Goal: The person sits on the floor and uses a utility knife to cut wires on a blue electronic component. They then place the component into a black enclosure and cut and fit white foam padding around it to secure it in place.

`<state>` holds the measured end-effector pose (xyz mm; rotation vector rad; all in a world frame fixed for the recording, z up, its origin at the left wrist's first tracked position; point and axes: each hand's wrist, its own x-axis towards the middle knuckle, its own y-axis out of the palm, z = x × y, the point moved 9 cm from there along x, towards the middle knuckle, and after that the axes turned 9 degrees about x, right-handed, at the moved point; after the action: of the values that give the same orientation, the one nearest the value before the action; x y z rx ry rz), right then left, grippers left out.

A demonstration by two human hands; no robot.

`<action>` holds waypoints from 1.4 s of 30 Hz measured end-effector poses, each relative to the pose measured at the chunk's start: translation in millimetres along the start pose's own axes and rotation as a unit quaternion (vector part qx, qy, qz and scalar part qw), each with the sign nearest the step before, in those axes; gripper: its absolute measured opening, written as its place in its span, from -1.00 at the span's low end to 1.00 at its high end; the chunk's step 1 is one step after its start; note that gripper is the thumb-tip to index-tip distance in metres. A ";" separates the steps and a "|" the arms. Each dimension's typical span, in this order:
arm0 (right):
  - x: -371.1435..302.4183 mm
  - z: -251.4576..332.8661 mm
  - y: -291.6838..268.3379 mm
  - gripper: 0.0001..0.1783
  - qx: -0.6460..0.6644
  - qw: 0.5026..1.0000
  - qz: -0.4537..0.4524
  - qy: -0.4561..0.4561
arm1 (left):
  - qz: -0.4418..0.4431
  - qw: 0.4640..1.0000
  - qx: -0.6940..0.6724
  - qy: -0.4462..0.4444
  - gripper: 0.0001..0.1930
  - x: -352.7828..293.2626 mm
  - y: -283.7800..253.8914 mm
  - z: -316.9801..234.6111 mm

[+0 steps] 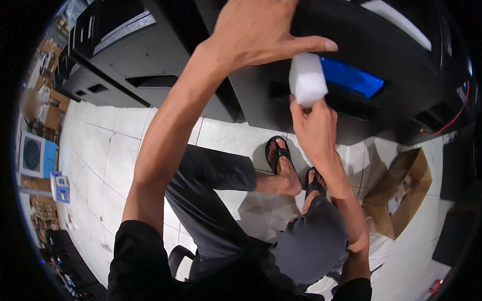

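A white foam block point(308, 80) stands upright in my right hand point(317, 125), pinched at its lower end between thumb and fingers. It is held before a large black cabinet point(281, 118), next to a slot in its side. A shiny blue piece point(351, 76) shows in that slot, just right of the foam. My left hand point(258, 32) lies over the cabinet above the foam, its thumb stretched out to the right near the block's top. The left fingertips are cut off by the upper edge of the view.
More black cabinets point(130, 60) stand to the left. A red wire point(459, 118) hangs at the right. On the tiled floor point(120, 135) is an open cardboard box point(409, 200), right of my feet. A white and blue fan unit point(36, 154) stands far left.
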<state>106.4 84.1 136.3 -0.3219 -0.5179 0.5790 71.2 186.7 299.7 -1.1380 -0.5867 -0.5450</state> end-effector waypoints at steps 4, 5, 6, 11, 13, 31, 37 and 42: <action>0.9 6.3 12.0 -0.67 -0.075 0.997 0.022 0.016 | 0.017 0.998 0.058 0.001 0.13 -4.6 5.2 0.3; 2.2 4.9 13.3 -0.67 -0.061 0.998 0.024 0.022 | 0.060 0.997 0.053 -0.006 0.19 -4.7 10.8 3.0; 3.8 3.2 14.7 -0.67 -0.047 0.998 0.027 0.028 | 0.067 0.996 0.058 0.007 0.22 -4.5 10.8 1.2; 21.5 12.8 7.9 -0.67 -0.075 0.997 0.021 -0.001 | 0.109 0.990 0.061 0.069 0.33 -1.4 10.7 -6.4; 23.8 18.8 1.2 -0.65 -0.091 0.995 0.026 0.002 | 0.124 0.987 0.068 0.081 0.32 -2.4 7.5 -9.3; 10.9 -67.9 41.6 -0.53 0.543 0.820 -0.082 0.163 | 0.090 0.991 0.088 0.041 0.17 -7.2 10.0 -18.3; 21.0 -65.6 47.7 -0.54 0.595 0.761 -0.148 0.210 | 0.049 0.995 0.081 -0.011 0.05 -4.9 10.7 -18.4; 19.9 -67.4 46.7 -0.55 0.569 0.766 -0.162 0.250 | 0.027 0.993 0.113 0.007 0.04 -5.7 11.3 -20.9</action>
<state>137.2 123.2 68.2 0.7666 0.3535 0.3551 77.8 171.2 281.9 -0.9331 -0.5878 -0.4275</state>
